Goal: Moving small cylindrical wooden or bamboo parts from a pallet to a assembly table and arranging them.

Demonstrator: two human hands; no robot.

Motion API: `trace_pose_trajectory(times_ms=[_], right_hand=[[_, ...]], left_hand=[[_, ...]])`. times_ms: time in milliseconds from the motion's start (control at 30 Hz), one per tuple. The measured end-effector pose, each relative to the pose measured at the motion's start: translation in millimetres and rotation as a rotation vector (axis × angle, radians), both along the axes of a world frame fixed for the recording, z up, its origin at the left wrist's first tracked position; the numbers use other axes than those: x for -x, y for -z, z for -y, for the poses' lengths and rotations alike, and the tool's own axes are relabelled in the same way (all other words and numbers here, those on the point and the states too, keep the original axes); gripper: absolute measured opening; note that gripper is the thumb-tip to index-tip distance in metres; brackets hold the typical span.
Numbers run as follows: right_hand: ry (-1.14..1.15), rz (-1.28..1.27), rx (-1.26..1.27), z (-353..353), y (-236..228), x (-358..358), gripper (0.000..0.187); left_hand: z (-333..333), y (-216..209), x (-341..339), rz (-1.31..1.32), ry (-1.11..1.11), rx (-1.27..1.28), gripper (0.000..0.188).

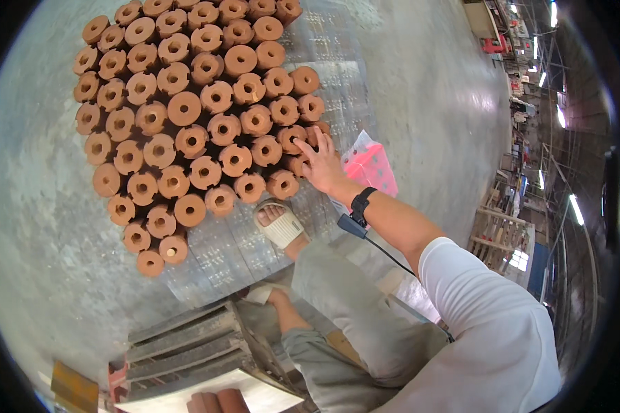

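My right hand [320,165], with a black band on its wrist, reaches in from the lower right to the right edge of a large group of reddish-brown clay cylinders [235,160]. Its fingers are spread over the end cylinders, and it covers parts of them. Each cylinder stands upright with a hole through its middle, and many have notched rims. Rows of them stand close together on a grey sheet [224,258] with pale marks. Beside my hand lies a bright pink packet [370,171] in clear plastic. My left hand is out of the picture.
My sandalled foot [280,225] is close to the front row. A slatted wooden stand [182,351] is at the lower left, with a pale board [269,394] and more reddish-brown pieces [217,403] at its near end. A dark cable [389,256] runs by my forearm. Wooden racks [499,230] stand far right.
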State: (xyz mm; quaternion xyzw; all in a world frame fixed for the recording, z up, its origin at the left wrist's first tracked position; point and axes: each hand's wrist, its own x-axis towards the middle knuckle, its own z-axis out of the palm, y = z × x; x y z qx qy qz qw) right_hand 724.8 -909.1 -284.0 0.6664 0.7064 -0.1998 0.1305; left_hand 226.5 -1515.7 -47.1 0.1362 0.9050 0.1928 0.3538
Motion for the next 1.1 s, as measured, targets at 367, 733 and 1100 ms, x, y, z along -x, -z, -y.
trace_pose_trajectory(times_ms=[367, 733, 1100], right_hand=[[-0.061, -0.034, -0.008, -1, 7, -3, 0.071], [-0.077, 0.098, 0.225, -29, -2, 8, 0.071], [0.046, 0.017, 0.132, -7, 3, -5, 0.069]], left_hand=[[-67, -26, -24, -0.217, 0.280, 0.234, 0.053], [-121, -33, -40, -0.342, 0.490, 0.139, 0.050], [9, -1, -6, 0.108, 0.029, 0.085, 0.077]])
